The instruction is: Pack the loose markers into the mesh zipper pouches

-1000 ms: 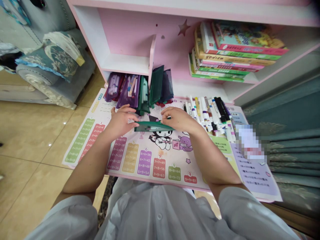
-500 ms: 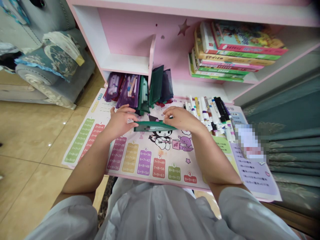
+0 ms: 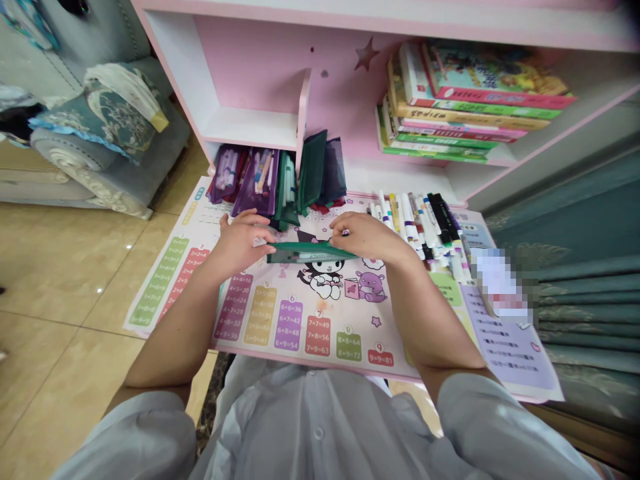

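Observation:
A green mesh zip pouch (image 3: 313,252) is held just above the printed desk mat, with pale markers showing through its side. My left hand (image 3: 245,241) pinches its left end between thumb and fingers. At the top edge, right of the middle, the fingertips of my right hand (image 3: 363,237) are closed on the zip; the slider itself is too small to make out. Behind my left hand stand purple pouches (image 3: 257,183) and a green pouch (image 3: 287,190) with markers inside. A heap of loose markers (image 3: 420,223) lies to the right of my right hand.
A pink shelf unit (image 3: 250,127) rises at the desk's back, with a dark green pouch (image 3: 313,170) leaning by its divider. Stacked books (image 3: 465,113) fill its right part. A blurred flat object (image 3: 503,287) lies at the mat's right edge, near the curtain (image 3: 580,280).
My right hand has slid slightly to the right along the pouch's top edge. My left hand keeps its hold at the left end.

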A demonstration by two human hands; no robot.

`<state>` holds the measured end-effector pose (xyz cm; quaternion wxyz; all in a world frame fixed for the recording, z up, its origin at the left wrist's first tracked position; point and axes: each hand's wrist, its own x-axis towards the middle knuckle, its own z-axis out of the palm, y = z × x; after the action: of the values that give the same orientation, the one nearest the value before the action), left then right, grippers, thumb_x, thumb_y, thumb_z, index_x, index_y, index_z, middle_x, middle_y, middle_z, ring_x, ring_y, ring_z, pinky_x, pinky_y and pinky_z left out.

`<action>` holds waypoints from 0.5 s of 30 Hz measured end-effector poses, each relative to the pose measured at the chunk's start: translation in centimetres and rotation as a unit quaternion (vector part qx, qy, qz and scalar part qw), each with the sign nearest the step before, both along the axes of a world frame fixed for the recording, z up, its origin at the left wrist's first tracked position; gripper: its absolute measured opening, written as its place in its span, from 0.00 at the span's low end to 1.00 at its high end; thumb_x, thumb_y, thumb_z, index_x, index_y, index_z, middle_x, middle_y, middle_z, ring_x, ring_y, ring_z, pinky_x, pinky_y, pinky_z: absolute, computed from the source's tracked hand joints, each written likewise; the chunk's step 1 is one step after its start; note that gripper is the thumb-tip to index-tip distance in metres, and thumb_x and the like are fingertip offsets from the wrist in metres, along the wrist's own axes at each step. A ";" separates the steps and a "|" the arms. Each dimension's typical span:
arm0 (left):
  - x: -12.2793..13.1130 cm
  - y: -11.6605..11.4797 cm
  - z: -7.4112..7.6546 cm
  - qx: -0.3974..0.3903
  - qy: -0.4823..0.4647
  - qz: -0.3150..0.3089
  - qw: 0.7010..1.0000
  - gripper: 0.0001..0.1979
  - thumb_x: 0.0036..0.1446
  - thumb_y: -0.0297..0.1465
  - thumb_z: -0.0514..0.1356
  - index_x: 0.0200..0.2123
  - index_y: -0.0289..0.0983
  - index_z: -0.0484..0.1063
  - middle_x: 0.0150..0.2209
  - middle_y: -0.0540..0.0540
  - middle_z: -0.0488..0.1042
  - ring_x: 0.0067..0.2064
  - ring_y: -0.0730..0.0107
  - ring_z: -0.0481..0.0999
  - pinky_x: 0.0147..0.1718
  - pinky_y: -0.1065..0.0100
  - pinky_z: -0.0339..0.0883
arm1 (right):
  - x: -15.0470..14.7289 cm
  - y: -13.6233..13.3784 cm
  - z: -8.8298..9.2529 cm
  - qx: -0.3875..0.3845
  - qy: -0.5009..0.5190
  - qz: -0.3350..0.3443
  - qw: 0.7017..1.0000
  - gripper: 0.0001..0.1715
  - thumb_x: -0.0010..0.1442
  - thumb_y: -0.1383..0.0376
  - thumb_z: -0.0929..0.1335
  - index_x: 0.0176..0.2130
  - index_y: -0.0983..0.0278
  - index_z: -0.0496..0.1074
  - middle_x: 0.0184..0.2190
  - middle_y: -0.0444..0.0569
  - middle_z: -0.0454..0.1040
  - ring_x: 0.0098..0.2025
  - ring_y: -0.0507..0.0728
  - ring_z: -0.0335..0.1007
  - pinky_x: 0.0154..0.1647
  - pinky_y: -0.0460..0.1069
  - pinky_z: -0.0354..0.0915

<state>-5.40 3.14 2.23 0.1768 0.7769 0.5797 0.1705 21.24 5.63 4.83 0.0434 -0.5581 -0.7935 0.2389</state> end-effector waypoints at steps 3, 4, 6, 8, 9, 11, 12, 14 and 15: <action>0.1 0.0 0.1 -0.003 0.002 0.004 1.000 0.03 0.52 0.30 0.69 0.28 0.45 0.80 0.56 0.46 0.77 0.67 0.46 0.63 0.64 0.30 0.42 | 0.1 0.0 0.0 -0.005 -0.002 -0.007 1.000 0.10 0.53 0.68 0.67 0.21 0.61 0.69 0.42 0.50 0.79 0.48 0.63 0.74 0.50 0.59 0.67; 0.1 0.0 0.2 -0.005 0.003 0.005 1.000 0.03 0.52 0.30 0.69 0.28 0.45 0.80 0.56 0.46 0.77 0.67 0.45 0.63 0.64 0.30 0.42 | 0.1 0.0 0.0 -0.007 -0.004 -0.007 1.000 0.10 0.53 0.68 0.67 0.21 0.61 0.70 0.43 0.50 0.79 0.48 0.63 0.74 0.49 0.59 0.67; 0.1 -0.1 0.3 -0.008 0.003 0.004 1.000 0.02 0.52 0.30 0.69 0.29 0.45 0.80 0.56 0.46 0.77 0.67 0.45 0.63 0.65 0.30 0.42 | 0.1 0.0 0.1 -0.011 -0.006 -0.007 1.000 0.10 0.53 0.67 0.66 0.21 0.61 0.70 0.43 0.50 0.79 0.48 0.63 0.74 0.49 0.59 0.67; 0.1 -0.1 0.3 -0.009 0.002 0.004 1.000 0.02 0.52 0.31 0.69 0.29 0.45 0.80 0.56 0.47 0.77 0.66 0.44 0.63 0.65 0.31 0.41 | 0.1 0.0 0.2 -0.015 -0.011 -0.007 1.000 0.10 0.53 0.67 0.66 0.21 0.61 0.70 0.43 0.49 0.80 0.47 0.63 0.75 0.48 0.58 0.67; 0.0 -0.1 0.3 -0.008 0.002 0.003 1.000 0.02 0.52 0.31 0.69 0.29 0.45 0.80 0.56 0.47 0.77 0.67 0.45 0.63 0.65 0.31 0.41 | 0.1 0.0 0.2 -0.015 -0.014 -0.007 1.000 0.10 0.52 0.67 0.66 0.21 0.61 0.69 0.43 0.49 0.80 0.47 0.62 0.75 0.47 0.58 0.67; -0.1 0.0 0.2 -0.005 0.001 0.001 1.000 0.02 0.52 0.31 0.69 0.29 0.45 0.80 0.56 0.47 0.76 0.67 0.45 0.63 0.65 0.31 0.41 | 0.3 0.0 0.2 -0.011 -0.018 -0.006 1.000 0.09 0.52 0.67 0.66 0.21 0.61 0.69 0.43 0.49 0.80 0.47 0.62 0.75 0.47 0.58 0.67; -0.1 0.0 0.1 -0.004 0.002 0.000 1.000 0.02 0.52 0.31 0.69 0.29 0.45 0.80 0.56 0.47 0.76 0.67 0.46 0.63 0.65 0.31 0.41 | 0.3 0.0 0.2 -0.007 -0.019 -0.007 1.000 0.09 0.52 0.67 0.66 0.21 0.61 0.68 0.43 0.49 0.80 0.48 0.62 0.75 0.47 0.58 0.67; -0.2 0.0 0.0 -0.004 0.003 0.002 1.000 0.02 0.52 0.31 0.69 0.29 0.44 0.80 0.56 0.46 0.76 0.67 0.46 0.63 0.64 0.31 0.41 | 0.5 0.0 0.2 -0.002 -0.017 -0.010 1.000 0.10 0.51 0.67 0.66 0.20 0.61 0.67 0.42 0.49 0.80 0.47 0.62 0.75 0.46 0.57 0.68; -0.2 0.1 0.0 -0.004 0.004 0.003 1.000 0.02 0.52 0.30 0.69 0.29 0.44 0.80 0.56 0.46 0.76 0.67 0.46 0.63 0.64 0.30 0.41 | 0.5 0.0 0.2 -0.001 -0.017 -0.011 1.000 0.10 0.51 0.67 0.66 0.20 0.61 0.67 0.42 0.49 0.80 0.47 0.62 0.75 0.46 0.57 0.68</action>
<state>-5.58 3.22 2.26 0.1773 0.7752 0.5832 0.1658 21.78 5.65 4.99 0.0314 -0.5710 -0.7875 0.2297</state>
